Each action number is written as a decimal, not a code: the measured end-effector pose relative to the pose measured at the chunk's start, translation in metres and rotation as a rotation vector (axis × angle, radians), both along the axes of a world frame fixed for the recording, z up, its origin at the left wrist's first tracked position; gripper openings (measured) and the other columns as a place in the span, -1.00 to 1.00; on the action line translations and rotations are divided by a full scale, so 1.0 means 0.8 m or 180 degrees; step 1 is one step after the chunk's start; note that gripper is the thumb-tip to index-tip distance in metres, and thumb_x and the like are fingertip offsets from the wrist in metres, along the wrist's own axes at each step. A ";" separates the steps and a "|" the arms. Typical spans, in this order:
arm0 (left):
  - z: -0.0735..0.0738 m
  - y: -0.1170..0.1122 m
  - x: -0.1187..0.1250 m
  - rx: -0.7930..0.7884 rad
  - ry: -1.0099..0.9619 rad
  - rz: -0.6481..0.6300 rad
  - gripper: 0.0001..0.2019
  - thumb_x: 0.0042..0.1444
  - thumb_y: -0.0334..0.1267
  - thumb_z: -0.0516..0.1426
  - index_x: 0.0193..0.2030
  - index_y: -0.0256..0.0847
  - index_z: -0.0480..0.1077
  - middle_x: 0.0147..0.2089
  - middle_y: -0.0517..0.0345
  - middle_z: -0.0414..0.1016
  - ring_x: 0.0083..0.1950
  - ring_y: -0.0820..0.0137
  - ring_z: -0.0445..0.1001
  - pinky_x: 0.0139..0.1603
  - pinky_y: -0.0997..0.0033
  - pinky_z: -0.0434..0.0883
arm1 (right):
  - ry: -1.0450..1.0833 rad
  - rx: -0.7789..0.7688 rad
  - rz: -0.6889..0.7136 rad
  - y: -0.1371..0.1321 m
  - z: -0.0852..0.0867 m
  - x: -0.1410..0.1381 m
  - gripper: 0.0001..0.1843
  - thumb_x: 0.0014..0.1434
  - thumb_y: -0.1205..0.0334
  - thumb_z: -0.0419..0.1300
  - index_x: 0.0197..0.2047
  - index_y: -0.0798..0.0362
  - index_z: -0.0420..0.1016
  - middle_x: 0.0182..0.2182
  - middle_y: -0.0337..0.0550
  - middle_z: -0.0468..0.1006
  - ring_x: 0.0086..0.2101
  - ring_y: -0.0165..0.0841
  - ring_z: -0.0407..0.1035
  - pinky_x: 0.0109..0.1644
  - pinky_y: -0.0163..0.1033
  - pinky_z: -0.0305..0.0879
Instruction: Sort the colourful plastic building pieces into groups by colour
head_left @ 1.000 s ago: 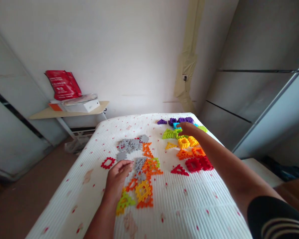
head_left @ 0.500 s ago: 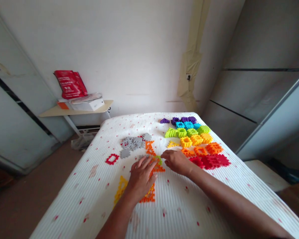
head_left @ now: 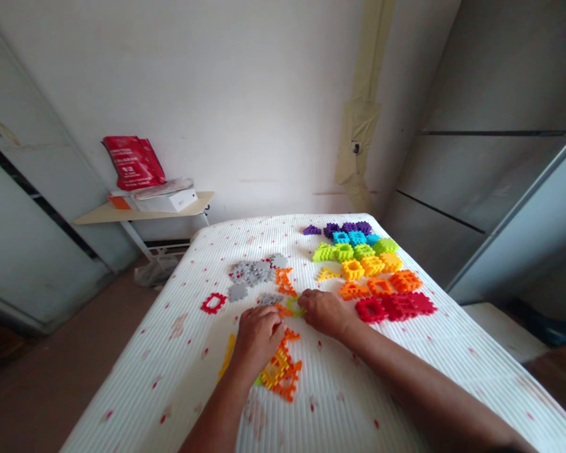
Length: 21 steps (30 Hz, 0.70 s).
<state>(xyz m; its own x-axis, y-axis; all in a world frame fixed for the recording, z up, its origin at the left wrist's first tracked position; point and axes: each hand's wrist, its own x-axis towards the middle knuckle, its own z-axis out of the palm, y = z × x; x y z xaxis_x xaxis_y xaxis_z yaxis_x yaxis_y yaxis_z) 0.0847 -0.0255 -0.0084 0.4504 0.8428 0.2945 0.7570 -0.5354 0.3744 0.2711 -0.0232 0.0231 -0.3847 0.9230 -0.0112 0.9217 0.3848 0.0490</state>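
My left hand (head_left: 259, 332) is over the middle of the bed, fingers bent and closed at the edge of an orange interlocking tile (head_left: 283, 310). Its fingertips are partly hidden. Just right of it, my right hand (head_left: 325, 311) pinches a light green interlocking tile (head_left: 295, 306), which lies against the orange one. Below my left hand is a loose pile of orange tiles (head_left: 290, 377) with a yellow tile (head_left: 274, 368) on top. My left forearm partly covers another yellow tile (head_left: 226, 357). An orange triangular tile (head_left: 285, 281) lies beyond the hands.
Grey tiles (head_left: 252, 272) are heaped at left, near a red square frame (head_left: 213, 303). Colour-sorted stacks stand at right, from red (head_left: 408, 306) through orange (head_left: 405, 280) and yellow (head_left: 371, 265) to purple (head_left: 351, 228). A side table (head_left: 94, 214) holds a red bag (head_left: 133, 162).
My left hand has drawn in its spread fingers and shifted slightly left. Orange tiles of the pile have slid toward me, apart from the one by my fingers. My right hand moved slightly left and nearer.
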 end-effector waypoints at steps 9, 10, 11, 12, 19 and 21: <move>-0.003 0.005 -0.004 0.0138 0.0013 0.0017 -0.79 0.06 -0.34 0.04 -0.57 -0.20 0.35 -0.45 0.13 0.46 -0.32 0.38 0.41 -0.19 0.35 0.27 | 0.0163 -0.0043 0.0067 0.007 -0.003 0.013 -0.76 0.18 0.36 -0.01 -0.18 0.10 0.46 -0.25 0.02 0.56 -0.25 -0.26 0.45 -0.28 -0.30 0.28; -0.002 0.005 -0.003 0.0147 0.0015 0.0016 -0.78 0.06 -0.34 0.03 -0.58 -0.20 0.35 -0.48 0.14 0.45 -0.34 0.38 0.40 -0.21 0.35 0.27 | 0.0255 -0.0059 0.0034 0.008 -0.002 0.017 -0.75 0.20 0.34 -0.02 -0.19 0.09 0.47 -0.27 0.02 0.56 -0.26 -0.26 0.46 -0.28 -0.30 0.27; -0.001 0.005 -0.003 0.0151 0.0004 0.0016 -0.78 0.06 -0.34 0.02 -0.58 -0.20 0.35 -0.49 0.14 0.44 -0.36 0.38 0.39 -0.23 0.36 0.26 | 0.0378 -0.0068 -0.0009 0.009 0.000 0.020 -0.75 0.22 0.32 -0.03 -0.19 0.08 0.47 -0.29 0.01 0.57 -0.28 -0.26 0.46 -0.28 -0.30 0.25; 0.000 0.005 -0.003 0.0146 -0.0029 0.0022 -0.78 0.06 -0.34 0.02 -0.57 -0.20 0.36 -0.50 0.14 0.44 -0.37 0.38 0.39 -0.24 0.36 0.26 | 0.0537 -0.0074 -0.0054 0.010 0.002 0.024 -0.74 0.24 0.30 -0.04 -0.18 0.08 0.47 -0.30 0.00 0.57 -0.29 -0.27 0.46 -0.27 -0.30 0.24; 0.000 0.004 -0.001 -0.0062 -0.0699 0.0235 -0.82 0.07 -0.31 0.01 -0.32 -0.18 0.45 -0.35 0.12 0.55 -0.28 0.38 0.48 -0.19 0.40 0.34 | 0.2193 -0.0318 -0.0111 0.013 0.007 0.030 -0.70 0.23 0.36 -0.04 -0.09 0.13 0.47 -0.41 -0.13 0.55 -0.42 -0.42 0.39 -0.30 -0.37 0.22; 0.000 0.003 -0.001 -0.0091 -0.0923 0.0353 -0.80 0.09 -0.27 0.01 -0.31 -0.18 0.46 -0.33 0.11 0.55 -0.26 0.37 0.49 -0.18 0.40 0.37 | 0.2550 -0.0446 -0.0006 0.013 0.004 0.029 -0.70 0.23 0.34 -0.03 -0.10 0.13 0.48 -0.46 -0.18 0.52 -0.47 -0.45 0.34 -0.35 -0.38 0.20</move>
